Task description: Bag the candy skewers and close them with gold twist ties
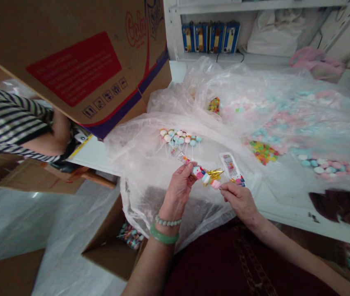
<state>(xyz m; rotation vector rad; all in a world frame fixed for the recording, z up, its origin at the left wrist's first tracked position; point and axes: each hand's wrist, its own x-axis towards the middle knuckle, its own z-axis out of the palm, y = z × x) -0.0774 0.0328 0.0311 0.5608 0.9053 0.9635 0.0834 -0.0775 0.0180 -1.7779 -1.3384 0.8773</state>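
My left hand [179,187] is closed around a small bundle of pastel lollipops [205,176] tied with a gold twist tie [215,173]. My right hand [239,197] pinches the pink end of the same bundle from the right. Both hands hover over crinkled clear plastic sheeting [150,164] at the table's front edge. Just beyond them lie a row of loose pastel lollipops [179,137] and a narrow wrapped candy packet [232,167].
Another person in a striped sleeve [8,123] holds a large cardboard box [79,57] at the upper left. Heaps of pastel candies [325,166] and multicoloured candies [263,152] lie under plastic on the white table. An open carton [116,246] stands on the floor. Blue binders [210,37] fill a shelf behind.
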